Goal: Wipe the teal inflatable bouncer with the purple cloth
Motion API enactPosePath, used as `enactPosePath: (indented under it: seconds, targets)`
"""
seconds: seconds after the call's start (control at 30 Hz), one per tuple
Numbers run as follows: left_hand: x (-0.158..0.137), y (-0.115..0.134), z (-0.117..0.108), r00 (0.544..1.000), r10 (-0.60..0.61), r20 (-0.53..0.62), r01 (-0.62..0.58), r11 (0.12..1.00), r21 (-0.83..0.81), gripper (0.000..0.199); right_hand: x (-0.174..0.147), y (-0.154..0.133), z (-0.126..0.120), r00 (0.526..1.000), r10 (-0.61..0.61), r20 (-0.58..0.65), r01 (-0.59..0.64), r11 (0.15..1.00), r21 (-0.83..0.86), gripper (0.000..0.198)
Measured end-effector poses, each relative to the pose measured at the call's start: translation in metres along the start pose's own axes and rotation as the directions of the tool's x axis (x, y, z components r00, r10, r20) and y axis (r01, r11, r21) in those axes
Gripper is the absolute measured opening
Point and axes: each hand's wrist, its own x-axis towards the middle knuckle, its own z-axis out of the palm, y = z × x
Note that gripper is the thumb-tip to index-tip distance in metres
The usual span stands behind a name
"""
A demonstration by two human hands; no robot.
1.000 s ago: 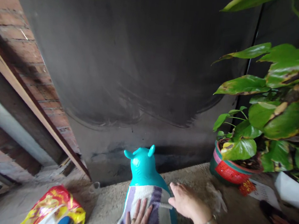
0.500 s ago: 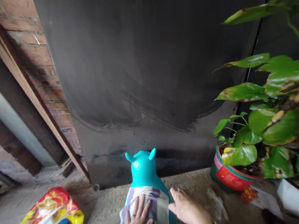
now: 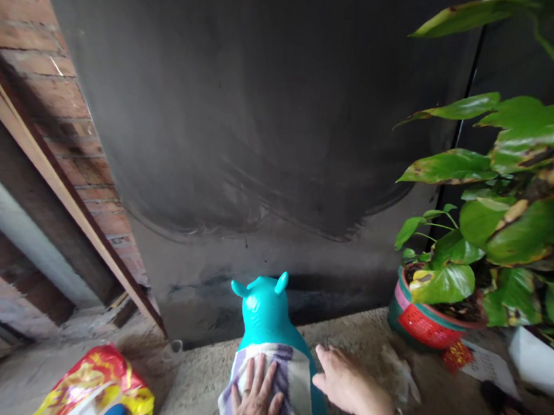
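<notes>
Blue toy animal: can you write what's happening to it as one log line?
left hand: flat on striped cloth | right hand: on teal toy animal side | nearby: potted plant, red-yellow bag

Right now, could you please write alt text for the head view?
Two hands smooth a striped cloth over a teal animal-shaped toy: left hand flat on it, right hand at its edge. A potted plant stands right, a red-yellow bag left.

i see a dark wall (image 3: 249, 99) filling the frame's middle, brick (image 3: 34, 70) at upper left, a red-yellow bag (image 3: 97, 390) at lower left, and a potted plant (image 3: 499, 211) in a red pot (image 3: 426, 322) at right.
</notes>
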Motion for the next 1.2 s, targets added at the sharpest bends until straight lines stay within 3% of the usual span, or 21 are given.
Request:
enactPosePath:
  seconds: [0.47,0.77,1.07,1.2]
  targets:
    - [-0.019,0.002,0.010,0.992,-0.113,-0.057,0.117,0.991,0.066,0.056,-0.003,0.002,-0.003,0.999,0.032,-0.016,-0.032,0.999,0.008,0.048]
    - [0.010,0.011,-0.009,0.993,-0.098,-0.071,0.102,0.993,0.062,0.056,-0.003,0.007,-0.001,0.999,0.033,-0.015,-0.033,0.999,0.012,0.048]
    - [-0.026,0.011,0.008,0.982,-0.187,-0.040,0.190,0.975,0.113,0.058,0.002,0.002,0.002,0.999,0.018,-0.043,-0.017,1.000,0.013,0.047]
    - [-0.018,0.008,0.010,0.983,-0.168,-0.074,0.174,0.980,0.096,0.057,-0.001,0.003,0.000,0.999,0.005,-0.050,-0.003,0.999,0.045,0.048]
